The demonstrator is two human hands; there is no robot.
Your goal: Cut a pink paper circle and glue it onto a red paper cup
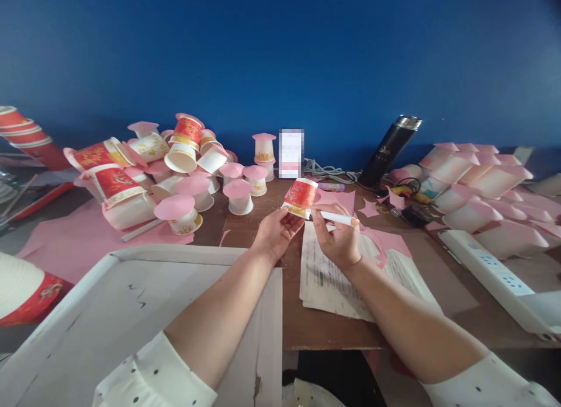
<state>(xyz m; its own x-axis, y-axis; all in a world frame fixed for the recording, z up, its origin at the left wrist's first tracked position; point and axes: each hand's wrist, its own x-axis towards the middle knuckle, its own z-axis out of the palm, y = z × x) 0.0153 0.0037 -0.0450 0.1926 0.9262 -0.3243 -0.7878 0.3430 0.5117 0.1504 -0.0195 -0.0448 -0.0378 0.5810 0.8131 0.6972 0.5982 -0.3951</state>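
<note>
My left hand (277, 235) is closed around the lower part of a red and white paper cup (302, 192) with gold print, held tilted above the table. A white marker (336, 218) with an orange end is pinched in my right hand (342, 242). Its dark tip is at the cup's lower edge; whether it touches, I cannot tell. Under my right hand lie printed sheets (326, 293) and pink paper scraps (394, 242). Just left of the cup stand paper cups with pink paper discs, one of them a short cup (240, 205).
A pile of cups with pink pieces (188, 129) fills the left, beside a white box lid (175, 290). At right are a black flask (390, 150), a power strip (495, 272) and stacked pink-and-white cups (473, 167). A blue wall (280, 56) stands behind.
</note>
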